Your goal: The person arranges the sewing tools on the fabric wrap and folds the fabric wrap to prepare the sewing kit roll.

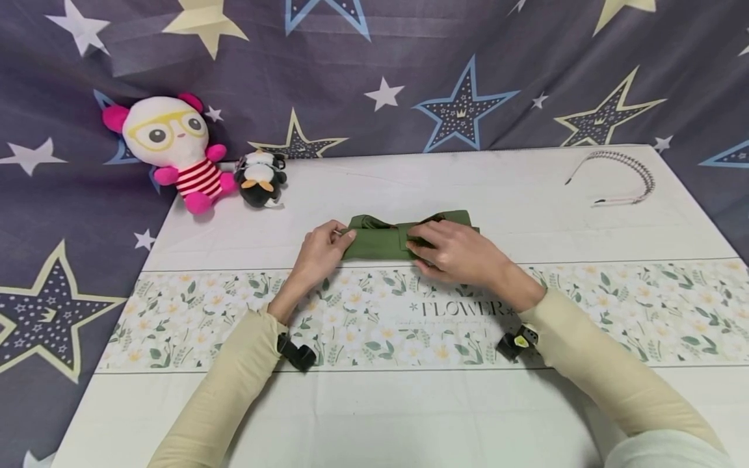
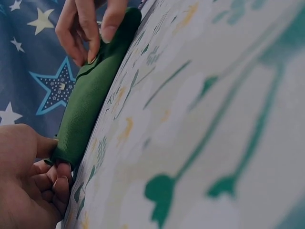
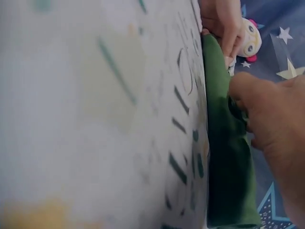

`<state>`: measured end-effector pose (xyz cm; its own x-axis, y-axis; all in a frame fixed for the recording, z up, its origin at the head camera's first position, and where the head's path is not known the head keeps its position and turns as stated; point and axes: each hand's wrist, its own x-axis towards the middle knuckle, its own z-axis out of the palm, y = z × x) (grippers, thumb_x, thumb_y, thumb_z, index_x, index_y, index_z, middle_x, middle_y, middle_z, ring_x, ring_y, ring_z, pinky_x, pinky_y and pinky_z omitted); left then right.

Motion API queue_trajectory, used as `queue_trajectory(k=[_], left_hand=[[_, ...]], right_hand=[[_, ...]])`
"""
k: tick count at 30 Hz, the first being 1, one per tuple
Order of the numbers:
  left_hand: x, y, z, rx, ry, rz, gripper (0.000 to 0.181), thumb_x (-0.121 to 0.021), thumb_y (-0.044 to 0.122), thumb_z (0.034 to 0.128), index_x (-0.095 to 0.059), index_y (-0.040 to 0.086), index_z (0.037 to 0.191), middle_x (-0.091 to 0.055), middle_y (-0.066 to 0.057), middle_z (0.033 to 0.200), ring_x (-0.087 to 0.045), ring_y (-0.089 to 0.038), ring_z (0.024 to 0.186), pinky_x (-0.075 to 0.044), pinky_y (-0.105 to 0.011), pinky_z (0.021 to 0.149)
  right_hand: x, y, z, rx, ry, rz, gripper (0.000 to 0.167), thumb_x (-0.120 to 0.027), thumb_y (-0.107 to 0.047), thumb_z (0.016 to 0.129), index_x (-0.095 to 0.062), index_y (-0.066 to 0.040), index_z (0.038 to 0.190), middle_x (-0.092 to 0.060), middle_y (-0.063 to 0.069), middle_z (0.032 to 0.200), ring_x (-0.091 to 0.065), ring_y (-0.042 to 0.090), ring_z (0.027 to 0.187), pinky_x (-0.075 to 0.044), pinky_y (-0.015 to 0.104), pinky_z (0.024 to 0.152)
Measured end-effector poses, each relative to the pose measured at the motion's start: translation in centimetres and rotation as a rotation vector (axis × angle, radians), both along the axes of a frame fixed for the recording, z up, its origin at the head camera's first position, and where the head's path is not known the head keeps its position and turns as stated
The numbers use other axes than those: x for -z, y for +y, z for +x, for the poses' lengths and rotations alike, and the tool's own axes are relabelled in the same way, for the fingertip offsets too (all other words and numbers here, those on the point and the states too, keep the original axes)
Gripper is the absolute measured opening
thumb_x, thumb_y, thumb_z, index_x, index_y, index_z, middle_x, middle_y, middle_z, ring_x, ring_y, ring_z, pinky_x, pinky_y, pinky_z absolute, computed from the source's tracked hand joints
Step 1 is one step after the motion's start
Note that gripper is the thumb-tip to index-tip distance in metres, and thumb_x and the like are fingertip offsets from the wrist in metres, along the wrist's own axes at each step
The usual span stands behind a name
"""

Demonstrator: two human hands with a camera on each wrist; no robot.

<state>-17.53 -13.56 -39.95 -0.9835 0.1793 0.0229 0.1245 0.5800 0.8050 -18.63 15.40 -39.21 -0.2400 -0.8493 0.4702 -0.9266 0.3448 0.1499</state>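
A folded dark green cloth [image 1: 374, 244] lies lengthwise across the middle of the table, with loops of fabric standing up along its far side. My left hand [image 1: 320, 252] pinches its left end; in the left wrist view the thumb is on top and fingertips are tucked at the rolled end. At the middle of the cloth, my right hand [image 1: 459, 252] has curled fingers pinching the fabric beside a flap edge [image 2: 90, 67]. The right wrist view shows the right thumb [image 3: 245, 90] over a fold, with the fingertips partly hidden.
A pink-and-white plush toy [image 1: 175, 146] and a small penguin plush [image 1: 259, 182] sit at the back left. A beaded headband [image 1: 646, 175] lies at the back right. A floral printed band [image 1: 363, 325] crosses the white table [image 1: 374, 416], and a star-patterned curtain [image 1: 339, 78] hangs behind.
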Motion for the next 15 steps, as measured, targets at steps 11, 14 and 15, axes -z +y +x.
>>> queue_trajectory(k=[11,14,15], left_hand=[[-0.3,0.0,0.0,0.005,-0.032,-0.013,0.030,-0.055,0.023,0.1095,-0.067,-0.002,0.122,-0.053,-0.005,0.069,-0.038,-0.016,0.052,-0.036,-0.035,0.055],[-0.4,0.1,-0.1,0.012,-0.036,-0.022,0.029,-0.055,0.022,0.1097,-0.067,-0.003,0.121,-0.051,-0.004,0.067,-0.037,-0.016,0.052,-0.035,-0.035,0.054],[-0.4,0.1,-0.1,0.013,-0.038,-0.024,0.029,-0.055,0.022,0.1098,-0.067,-0.002,0.120,-0.050,-0.003,0.066,-0.037,-0.015,0.052,-0.035,-0.034,0.054]], right_hand=[[-0.5,-0.7,1.3,0.160,0.142,0.175,0.037,-0.075,-0.022,0.095,-0.074,0.005,0.120,-0.062,0.016,0.118,-0.063,0.029,0.105,-0.057,0.034,0.083],[-0.5,-0.7,1.4,0.176,0.145,0.187,0.038,-0.075,-0.023,0.095,-0.073,0.005,0.120,-0.061,0.016,0.118,-0.063,0.029,0.104,-0.057,0.033,0.082],[-0.5,-0.7,1.4,0.180,0.145,0.189,0.038,-0.074,-0.023,0.095,-0.073,0.005,0.121,-0.061,0.016,0.118,-0.063,0.029,0.104,-0.058,0.033,0.082]])
